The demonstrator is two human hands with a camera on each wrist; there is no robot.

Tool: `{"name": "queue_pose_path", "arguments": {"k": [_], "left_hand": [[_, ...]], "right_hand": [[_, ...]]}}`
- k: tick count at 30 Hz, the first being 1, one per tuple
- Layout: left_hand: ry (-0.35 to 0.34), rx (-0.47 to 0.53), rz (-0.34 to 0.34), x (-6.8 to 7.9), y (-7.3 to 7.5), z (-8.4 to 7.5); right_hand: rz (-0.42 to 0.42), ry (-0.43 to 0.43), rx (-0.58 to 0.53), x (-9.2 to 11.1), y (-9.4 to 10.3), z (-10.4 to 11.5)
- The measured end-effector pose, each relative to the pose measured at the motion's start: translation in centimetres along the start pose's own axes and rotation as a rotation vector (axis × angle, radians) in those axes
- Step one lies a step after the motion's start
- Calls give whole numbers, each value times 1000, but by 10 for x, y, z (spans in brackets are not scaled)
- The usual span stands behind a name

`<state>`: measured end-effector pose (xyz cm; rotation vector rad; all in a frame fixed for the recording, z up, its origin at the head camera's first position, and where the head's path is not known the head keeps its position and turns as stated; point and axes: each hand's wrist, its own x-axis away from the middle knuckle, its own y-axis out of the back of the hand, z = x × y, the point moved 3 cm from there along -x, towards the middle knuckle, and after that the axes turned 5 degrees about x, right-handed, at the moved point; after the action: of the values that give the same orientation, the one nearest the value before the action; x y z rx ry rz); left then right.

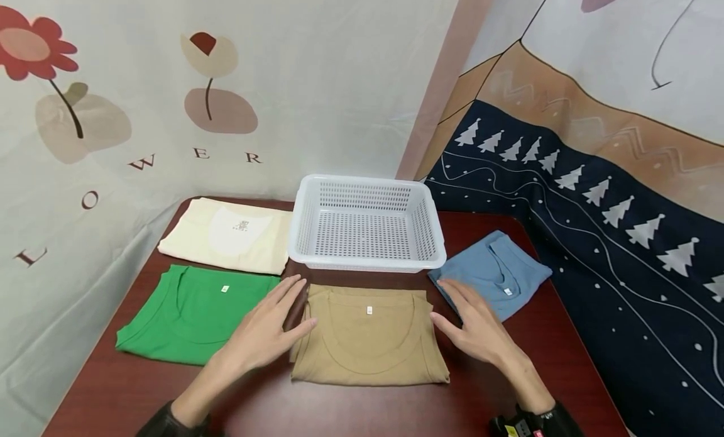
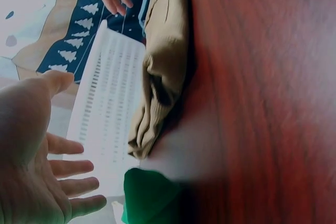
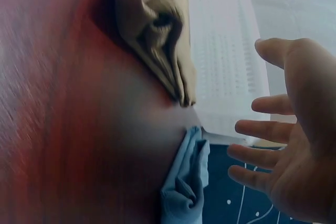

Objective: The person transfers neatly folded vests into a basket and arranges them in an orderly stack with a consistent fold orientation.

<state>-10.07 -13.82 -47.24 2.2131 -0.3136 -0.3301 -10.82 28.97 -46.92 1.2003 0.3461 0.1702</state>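
A folded tan T-shirt (image 1: 370, 342) lies on the table between the two hands, its collar and small white label facing up. My left hand (image 1: 266, 330) is spread at the tan shirt's left side, overlapping the folded green T-shirt (image 1: 198, 311) in the head view. At the other side my right hand (image 1: 477, 324) has its fingers extended, partly covering the folded blue T-shirt (image 1: 498, 270). Both wrist views show an empty palm beside the tan shirt's folded edge (image 2: 163, 66), the fingers straight and apart from the cloth.
Behind the tan shirt stands a white perforated plastic basket (image 1: 367, 264) with nothing in it. A folded cream T-shirt (image 1: 186, 236) with a printed mark lies at the back left. The dark red table (image 1: 367, 412) borders printed curtains (image 1: 339, 78) behind and on the right.
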Motion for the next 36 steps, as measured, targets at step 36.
{"name": "queue_pose_path", "arguments": {"k": [36], "left_hand": [[353, 246, 45, -10, -18, 5]], "right_hand": [[173, -290, -147, 5, -25, 29]]}}
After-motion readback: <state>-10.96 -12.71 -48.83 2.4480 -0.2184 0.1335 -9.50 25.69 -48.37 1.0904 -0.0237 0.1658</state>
